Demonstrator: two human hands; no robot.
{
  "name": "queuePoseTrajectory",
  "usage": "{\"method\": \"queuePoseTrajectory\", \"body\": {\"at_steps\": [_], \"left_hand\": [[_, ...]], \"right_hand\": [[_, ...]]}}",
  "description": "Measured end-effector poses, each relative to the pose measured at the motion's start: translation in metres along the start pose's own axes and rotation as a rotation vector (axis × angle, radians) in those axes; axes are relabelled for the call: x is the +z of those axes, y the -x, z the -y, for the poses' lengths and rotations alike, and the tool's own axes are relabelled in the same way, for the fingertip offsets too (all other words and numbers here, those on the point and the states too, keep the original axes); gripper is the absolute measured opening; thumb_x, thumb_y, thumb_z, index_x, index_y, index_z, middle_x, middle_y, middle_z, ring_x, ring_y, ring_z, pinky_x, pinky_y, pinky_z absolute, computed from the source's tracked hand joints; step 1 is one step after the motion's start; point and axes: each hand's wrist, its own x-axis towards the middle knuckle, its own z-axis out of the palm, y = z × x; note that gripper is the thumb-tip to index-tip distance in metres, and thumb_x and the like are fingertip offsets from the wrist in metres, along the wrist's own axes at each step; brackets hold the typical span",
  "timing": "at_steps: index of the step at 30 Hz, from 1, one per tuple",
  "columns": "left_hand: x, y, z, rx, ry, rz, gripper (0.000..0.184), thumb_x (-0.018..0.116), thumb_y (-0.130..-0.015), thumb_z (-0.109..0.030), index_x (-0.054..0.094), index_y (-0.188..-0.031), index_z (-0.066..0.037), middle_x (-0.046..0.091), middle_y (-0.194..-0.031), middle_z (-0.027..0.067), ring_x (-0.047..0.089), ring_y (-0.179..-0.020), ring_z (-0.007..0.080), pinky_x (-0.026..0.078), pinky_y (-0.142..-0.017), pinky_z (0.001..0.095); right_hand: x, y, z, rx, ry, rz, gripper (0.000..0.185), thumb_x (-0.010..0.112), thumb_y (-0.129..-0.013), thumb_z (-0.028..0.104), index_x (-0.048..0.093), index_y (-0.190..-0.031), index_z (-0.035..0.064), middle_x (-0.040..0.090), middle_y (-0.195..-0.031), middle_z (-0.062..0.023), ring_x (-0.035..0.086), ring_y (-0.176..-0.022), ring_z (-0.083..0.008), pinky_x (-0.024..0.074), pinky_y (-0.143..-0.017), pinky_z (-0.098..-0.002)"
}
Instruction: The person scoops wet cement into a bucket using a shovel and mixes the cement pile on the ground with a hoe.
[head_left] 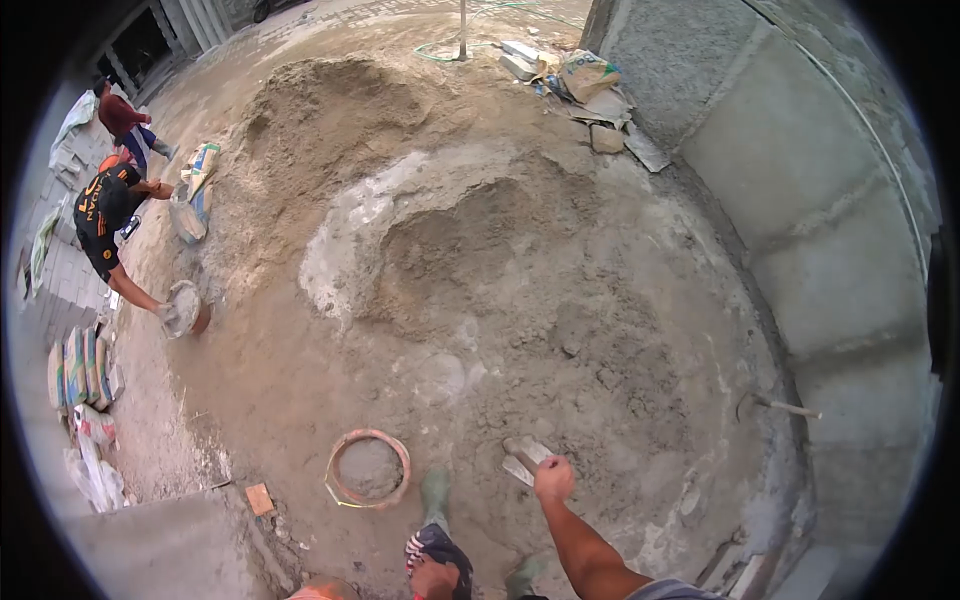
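Note:
My right hand (553,480) is closed around the handle of a trowel (524,460). Its flat, mortar-smeared blade is at the surface of the grey sand-and-cement pile (600,380). At the bottom of the view, my left hand (436,577) rests on my knee, holding nothing, with its fingers partly visible. A round reddish bucket (405,478) with grey mix inside stands left of my boot (435,492), apart from both hands.
At the left a co-worker in a black shirt (105,215) bends over another bucket (200,318); another person (120,118) is behind. Cement bags (80,368) stand nearby. A long handle (790,408) sticks out by the concrete wall (850,260). A brick piece (260,499) lies lower left.

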Motion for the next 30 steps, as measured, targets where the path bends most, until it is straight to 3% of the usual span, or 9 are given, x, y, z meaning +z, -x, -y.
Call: {"method": "queuePoseTrajectory", "body": {"at_steps": [6,8,11,14,17,21,30], "left_hand": [[0.001,-0.004,0.004,-0.063,0.026,0.138,0.077,0.064,-0.086,-0.051,0.046,-0.149,-0.009,0.049,-0.151,0.0204,0.056,-0.134,0.0342,0.049,-0.106,0.0461],[0.006,-0.002,0.008,-0.032,0.04,0.062,0.074,0.063,-0.086,-0.047,0.049,-0.146,-0.006,0.05,-0.147,0.0219,0.052,-0.136,0.0353,0.048,-0.106,0.0463],[-0.001,-0.001,0.005,-0.075,-0.006,0.128,0.079,0.059,-0.089,-0.054,0.043,-0.152,-0.009,0.048,-0.153,0.0158,0.052,-0.138,0.0327,0.045,-0.11,0.0486],[0.017,-0.005,0.009,-0.043,0.033,0.017,0.078,0.063,-0.086,-0.048,0.045,-0.15,-0.006,0.045,-0.153,0.0237,0.051,-0.138,0.0378,0.045,-0.108,0.054],[0.032,-0.011,0.014,0.009,0.091,-0.04,0.08,0.064,-0.085,-0.047,0.044,-0.15,-0.005,0.044,-0.154,0.0249,0.052,-0.137,0.0389,0.043,-0.108,0.0581],[0.024,-0.008,0.009,-0.034,0.037,-0.012,0.077,0.065,-0.084,-0.043,0.045,-0.15,-0.007,0.048,-0.151,0.0232,0.056,-0.133,0.0371,0.046,-0.103,0.0559],[0.005,0.001,0.001,-0.053,0.031,0.035,0.07,0.062,-0.088,-0.042,0.047,-0.147,-0.009,0.047,-0.152,0.0205,0.054,-0.133,0.0356,0.045,-0.104,0.0533]], "right_hand": [[0.004,-0.006,-0.008,-0.044,0.009,0.039,0.021,0.063,-0.088,0.025,0.074,-0.096,0.0082,0.074,-0.095,-0.0187,0.069,-0.088,-0.0415,0.0525,-0.077,-0.0532],[0.008,-0.007,-0.013,-0.065,0.008,0.057,0.021,0.063,-0.088,0.025,0.074,-0.096,0.0082,0.074,-0.096,-0.0185,0.069,-0.089,-0.0408,0.0522,-0.078,-0.053],[0.005,-0.005,-0.005,-0.053,0.016,0.046,0.022,0.063,-0.089,0.026,0.073,-0.096,0.0081,0.074,-0.097,-0.0178,0.069,-0.091,-0.0403,0.0517,-0.078,-0.0532],[0.0,-0.005,-0.004,-0.041,0.03,0.03,0.023,0.063,-0.089,0.026,0.074,-0.097,0.0081,0.074,-0.098,-0.0173,0.069,-0.092,-0.0404,0.0514,-0.078,-0.0532],[-0.001,-0.006,0.002,-0.033,0.036,0.038,0.024,0.062,-0.09,0.027,0.074,-0.098,0.0079,0.074,-0.098,-0.0172,0.069,-0.092,-0.0407,0.0514,-0.077,-0.0529],[-0.002,-0.008,-0.001,-0.035,0.066,0.068,0.026,0.06,-0.09,0.028,0.074,-0.099,0.0084,0.074,-0.1,-0.0164,0.068,-0.092,-0.0405,0.0512,-0.079,-0.0522],[-0.003,-0.009,0.002,-0.004,0.087,0.104,0.029,0.058,-0.087,0.031,0.075,-0.101,0.0127,0.074,-0.103,-0.0142,0.068,-0.095,-0.039,0.0512,-0.081,-0.0514]]}}
